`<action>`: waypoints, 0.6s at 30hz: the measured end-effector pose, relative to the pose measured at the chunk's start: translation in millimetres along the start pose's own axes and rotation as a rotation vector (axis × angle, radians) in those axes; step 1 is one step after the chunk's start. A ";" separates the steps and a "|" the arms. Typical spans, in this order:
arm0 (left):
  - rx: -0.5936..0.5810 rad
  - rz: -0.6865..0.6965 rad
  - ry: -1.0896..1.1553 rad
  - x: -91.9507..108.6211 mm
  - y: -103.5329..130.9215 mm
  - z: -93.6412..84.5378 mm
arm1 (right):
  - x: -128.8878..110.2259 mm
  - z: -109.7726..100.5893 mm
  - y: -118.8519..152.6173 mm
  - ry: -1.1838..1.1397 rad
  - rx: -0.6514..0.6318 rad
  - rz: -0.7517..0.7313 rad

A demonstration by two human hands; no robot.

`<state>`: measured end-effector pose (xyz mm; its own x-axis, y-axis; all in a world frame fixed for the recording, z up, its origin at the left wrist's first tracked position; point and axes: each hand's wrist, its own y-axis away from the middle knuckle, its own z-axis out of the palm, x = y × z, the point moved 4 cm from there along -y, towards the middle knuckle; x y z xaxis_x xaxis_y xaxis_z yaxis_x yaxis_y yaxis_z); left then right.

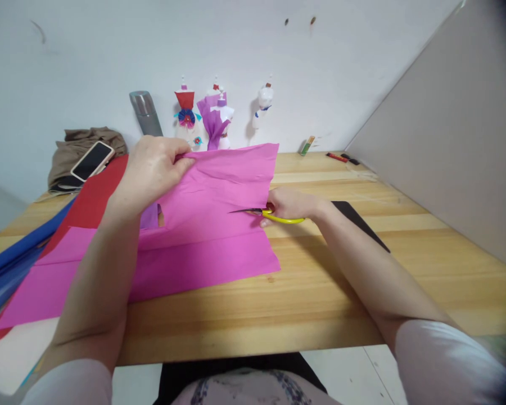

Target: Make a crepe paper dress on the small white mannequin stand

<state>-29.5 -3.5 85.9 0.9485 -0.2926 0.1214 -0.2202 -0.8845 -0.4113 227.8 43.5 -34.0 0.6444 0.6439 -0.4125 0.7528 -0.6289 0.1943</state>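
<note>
A large sheet of pink paper [206, 259] lies across the left and middle of the wooden table, its upper part lifted. My left hand [162, 163] pinches the raised top edge between thumb and fingers. At the right edge of the paper, my right hand [287, 203] is closed around yellow-handled scissors [283, 218]. The dark blades point left and lie against the pink paper; a slit or fold runs near them. Part of the right hand's fingers is hidden behind the paper and the handles.
Red paper [95, 191] and blue rolls [29, 239] lie at the left. A phone [93, 161] rests on brown cloth [67, 147]. Small dressed figures [185, 109] and a grey bottle [145, 112] stand at the back. A black flat object [358, 222] lies right.
</note>
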 end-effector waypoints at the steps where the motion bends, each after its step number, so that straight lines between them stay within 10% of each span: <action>1: -0.003 0.005 0.012 0.6 0.8 -0.6 | 0.9 0.4 -0.4 0.033 0.001 0.039; 18: 0.037 0.038 0.001 -3.7 -2.3 2.6 | -6.9 -1.7 -2.3 -0.066 0.102 -0.022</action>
<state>-31.9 0.6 84.0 0.9393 -0.3264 0.1058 -0.2479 -0.8586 -0.4488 221.9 41.2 -30.1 0.6150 0.6298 -0.4744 0.7468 -0.6584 0.0941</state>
